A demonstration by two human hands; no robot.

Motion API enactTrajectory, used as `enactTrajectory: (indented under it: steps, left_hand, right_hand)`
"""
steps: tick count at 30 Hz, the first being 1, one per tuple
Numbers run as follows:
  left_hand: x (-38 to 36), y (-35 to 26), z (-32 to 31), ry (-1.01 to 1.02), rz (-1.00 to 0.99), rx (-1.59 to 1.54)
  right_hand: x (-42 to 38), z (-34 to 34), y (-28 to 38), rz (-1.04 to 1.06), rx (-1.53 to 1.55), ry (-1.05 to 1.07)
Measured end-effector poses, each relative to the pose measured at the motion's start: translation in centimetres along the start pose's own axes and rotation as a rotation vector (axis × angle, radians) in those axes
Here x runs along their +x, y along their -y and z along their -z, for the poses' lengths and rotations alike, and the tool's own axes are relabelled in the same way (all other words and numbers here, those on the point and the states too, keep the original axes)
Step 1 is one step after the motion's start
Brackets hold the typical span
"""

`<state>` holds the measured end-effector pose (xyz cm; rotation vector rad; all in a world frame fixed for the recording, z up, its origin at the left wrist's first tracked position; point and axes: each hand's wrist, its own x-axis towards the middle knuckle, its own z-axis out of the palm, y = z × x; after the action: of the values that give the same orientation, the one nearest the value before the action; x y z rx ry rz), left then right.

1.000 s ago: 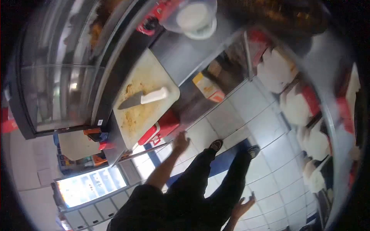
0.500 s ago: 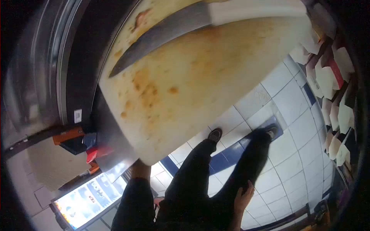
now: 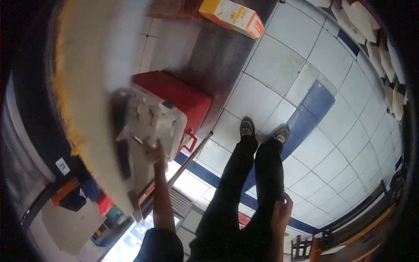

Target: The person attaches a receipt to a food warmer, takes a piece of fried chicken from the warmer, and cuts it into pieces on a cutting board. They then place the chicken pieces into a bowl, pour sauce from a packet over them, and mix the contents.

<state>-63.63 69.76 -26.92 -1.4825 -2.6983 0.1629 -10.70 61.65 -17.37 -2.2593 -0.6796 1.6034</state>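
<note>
White floor tiles (image 3: 305, 56) are now seen below, the view having dropped under the counter since a moment ago. A red cooler (image 3: 174, 102) is reached by the left hand (image 3: 153, 150), fingers loosely curled; the right hand (image 3: 281, 214) is rested flat against the thigh.

Glossy red-and-white plastic cooler (image 3: 168, 109), shiny glazed floor tiles (image 3: 279, 65), printed cardboard carton (image 3: 233, 16)

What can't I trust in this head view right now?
- Cutting board: motion-blurred, surface unreadable.
- Left hand: at the white lid of the red cooler; grip unclear through blur.
- Right hand: against the leg; palm hidden.
- Orange carton: print too small.
- Shelf under board: smeared shapes only.
</note>
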Motion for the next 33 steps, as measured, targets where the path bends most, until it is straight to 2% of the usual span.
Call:
enactTrajectory:
  steps: [2,4,7,10,12,14,16,18,20,22,23,24,25,26,28,29,30,31,32,33]
  left_hand:
    - [2.4,2.7,-9.7,0.343,0.258,-0.620]
    - [4.6,0.6,-13.6,0.495,0.171,-0.527]
    - [6.7,-0.2,-16.5,0.600,0.055,-0.370]
    - [5.9,0.5,-17.4,0.639,0.032,-0.351]
    - [4.3,1.5,-16.4,0.633,0.035,-0.386]
    - [2.9,3.4,-14.9,0.594,0.055,-0.459]
    - [1.5,4.2,-12.8,0.527,0.145,-0.631]
    - [-0.3,4.3,-8.6,0.428,0.466,-1.022]
    - [-3.2,1.7,-0.3,0.447,0.795,-1.173]
    - [-5.8,-2.4,7.7,0.504,0.648,-1.171]
    - [-6.2,-6.2,12.6,0.575,0.280,-0.811]
    - [-6.6,-9.1,15.5,0.613,-0.080,-0.442]
    - [-9.2,-7.6,14.0,0.667,0.186,-0.916]
    - [-12.8,-4.8,11.7,0.699,0.462,-1.385]
    - [-18.0,-1.4,9.1,0.627,0.724,-1.296]
    - [-18.3,-0.8,8.2,0.632,0.715,-1.310]
    - [-18.7,-0.4,7.2,0.559,0.820,-1.181]
    - [-19.1,-0.1,6.8,0.492,0.925,-1.040]
    - [-16.9,-1.8,8.3,0.454,0.835,-0.881]
    - [-14.8,-2.3,7.3,0.479,0.834,-0.877]
  right_hand:
    - [0.5,-0.6,-2.5,-0.018,0.057,-0.017]
    - [0.6,-0.2,-5.3,0.030,-0.140,0.037]
    - [0.8,0.0,-6.6,-0.201,0.137,0.035]
    - [1.4,-0.3,-5.6,-0.166,0.075,0.005]
    - [2.0,-1.0,-4.9,-0.180,0.070,-0.015]
    - [2.6,-2.4,-5.3,-0.018,0.027,0.033]
    - [3.8,-4.4,-2.9,-0.008,-0.061,0.171]
    - [5.3,-7.4,0.9,0.022,0.050,0.390]
    - [6.5,-11.2,5.6,0.099,0.151,0.623]
    - [7.4,-15.4,10.0,0.262,0.165,0.803]
    - [7.4,-17.3,11.1,0.265,0.162,0.805]
    - [7.5,-19.1,12.0,0.229,0.298,0.983]
    - [7.8,-20.0,12.7,0.192,0.435,1.157]
    - [8.3,-19.8,13.2,0.202,0.430,1.151]
    - [9.8,-18.1,13.1,0.108,0.215,1.328]
    - [9.5,-16.4,13.3,-0.005,0.209,1.260]
    - [9.5,-15.1,11.7,-0.002,0.203,1.246]
    - [9.2,-13.7,9.5,-0.140,0.334,1.190]
    - [9.0,-12.4,7.5,-0.281,0.469,1.124]
    - [8.6,-10.8,6.1,-0.294,0.473,1.104]
